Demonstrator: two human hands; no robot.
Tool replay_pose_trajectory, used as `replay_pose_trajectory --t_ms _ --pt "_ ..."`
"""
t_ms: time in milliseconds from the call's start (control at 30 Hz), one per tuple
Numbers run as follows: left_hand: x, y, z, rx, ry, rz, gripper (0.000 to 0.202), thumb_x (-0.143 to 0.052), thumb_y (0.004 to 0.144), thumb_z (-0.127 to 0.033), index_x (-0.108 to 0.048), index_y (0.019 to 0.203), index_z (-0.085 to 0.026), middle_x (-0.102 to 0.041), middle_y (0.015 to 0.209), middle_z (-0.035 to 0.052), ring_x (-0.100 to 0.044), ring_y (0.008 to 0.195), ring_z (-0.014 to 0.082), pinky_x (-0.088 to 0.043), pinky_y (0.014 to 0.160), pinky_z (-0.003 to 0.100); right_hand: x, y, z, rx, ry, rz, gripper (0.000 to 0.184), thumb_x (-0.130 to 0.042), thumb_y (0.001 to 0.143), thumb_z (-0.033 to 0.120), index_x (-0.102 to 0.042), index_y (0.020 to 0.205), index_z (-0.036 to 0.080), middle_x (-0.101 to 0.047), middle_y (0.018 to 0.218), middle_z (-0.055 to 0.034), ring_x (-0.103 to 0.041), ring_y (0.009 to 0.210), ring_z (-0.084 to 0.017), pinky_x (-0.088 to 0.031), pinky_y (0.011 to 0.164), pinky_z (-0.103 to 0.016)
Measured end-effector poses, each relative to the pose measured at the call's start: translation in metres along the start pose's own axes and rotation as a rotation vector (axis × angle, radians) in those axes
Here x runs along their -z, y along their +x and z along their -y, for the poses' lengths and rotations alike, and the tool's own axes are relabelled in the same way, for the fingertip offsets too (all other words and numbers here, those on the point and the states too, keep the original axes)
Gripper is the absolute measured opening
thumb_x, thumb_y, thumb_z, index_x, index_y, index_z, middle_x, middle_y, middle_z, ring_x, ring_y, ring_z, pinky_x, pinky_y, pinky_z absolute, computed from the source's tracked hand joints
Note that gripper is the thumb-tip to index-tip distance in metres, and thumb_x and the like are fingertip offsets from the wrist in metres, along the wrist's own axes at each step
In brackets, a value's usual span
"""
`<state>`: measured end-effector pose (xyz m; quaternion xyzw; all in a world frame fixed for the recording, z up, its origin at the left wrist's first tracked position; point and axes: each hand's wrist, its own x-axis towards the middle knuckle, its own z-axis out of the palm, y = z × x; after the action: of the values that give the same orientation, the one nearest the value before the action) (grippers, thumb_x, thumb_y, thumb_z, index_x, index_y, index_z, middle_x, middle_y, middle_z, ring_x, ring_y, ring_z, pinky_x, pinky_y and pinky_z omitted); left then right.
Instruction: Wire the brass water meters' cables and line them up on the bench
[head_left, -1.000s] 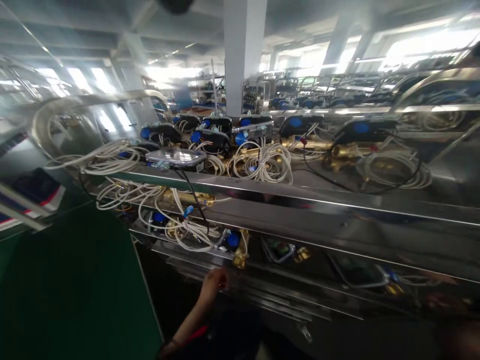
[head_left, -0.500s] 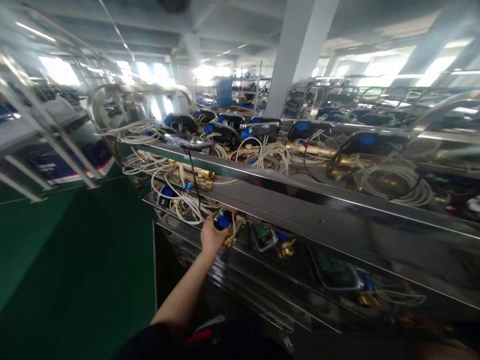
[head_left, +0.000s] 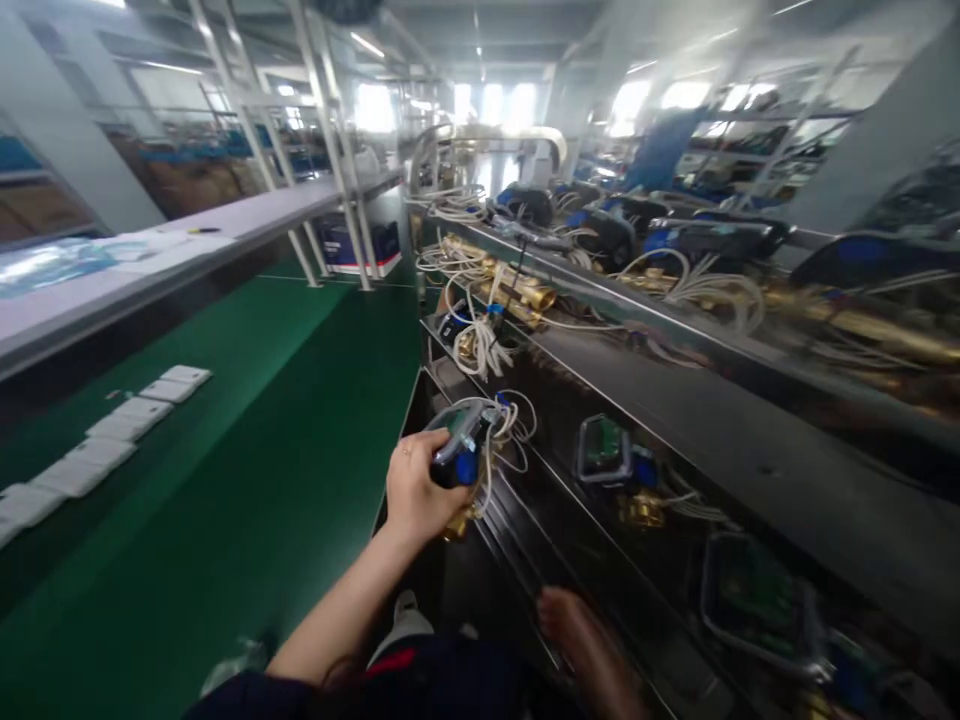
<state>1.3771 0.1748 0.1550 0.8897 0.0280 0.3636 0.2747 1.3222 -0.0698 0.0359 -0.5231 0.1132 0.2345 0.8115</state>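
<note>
My left hand (head_left: 418, 487) is closed round a meter unit (head_left: 463, 447) with a clear-lidded box, a blue part, a brass fitting below and a coil of white cable trailing to the right. It holds the unit just off the left end of the lower shelf (head_left: 525, 520) of a steel rack. My right hand (head_left: 581, 632) shows low in the middle, blurred by motion, close to the lower shelf's front edge; its fingers cannot be made out. Two more meter units (head_left: 611, 452) lie on that shelf to the right.
The rack's upper shelves (head_left: 675, 340) carry several meters with brass pipes and white cable coils. Green floor (head_left: 225, 450) lies to the left with white flat pieces (head_left: 105, 435) on it. A long workbench (head_left: 150, 260) runs along the far left.
My left hand reached up to the lower shelf, took hold of the meter unit and has drawn it out off the shelf's left end. The view has swung to the left.
</note>
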Motion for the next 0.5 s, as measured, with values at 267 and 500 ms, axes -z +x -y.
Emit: replay_pose_trajectory --t_ms 267,500 --pt "0.096 -0.049 0.002 -0.087 0.105 0.159 0.05 -0.064 0.055 -0.013 -0.056 0.104 -0.018 -0.065 0.102 0.0086 -0.059 0.096 0.0247 -0.041 0.091 0.045 -0.172 0.031 0.015 -0.293 0.263 0.568 0.039 -0.072 0.069 0.05 -0.066 0.098 0.025 -0.066 0.107 -0.0006 -0.058 0.1 -0.019 -0.047 0.086 -0.034" --pt "0.189 -0.115 0.059 0.528 -0.425 -0.1 0.05 -0.061 0.071 -0.023 -0.05 0.119 -0.017 -0.062 0.112 0.0104 -0.057 0.107 0.0217 -0.043 0.096 0.037 -0.223 0.035 -0.068 -0.773 0.151 0.73 0.009 -0.059 0.08 0.026 -0.065 0.085 0.02 -0.066 0.086 -0.0033 -0.061 0.077 -0.018 -0.053 0.071 -0.034"
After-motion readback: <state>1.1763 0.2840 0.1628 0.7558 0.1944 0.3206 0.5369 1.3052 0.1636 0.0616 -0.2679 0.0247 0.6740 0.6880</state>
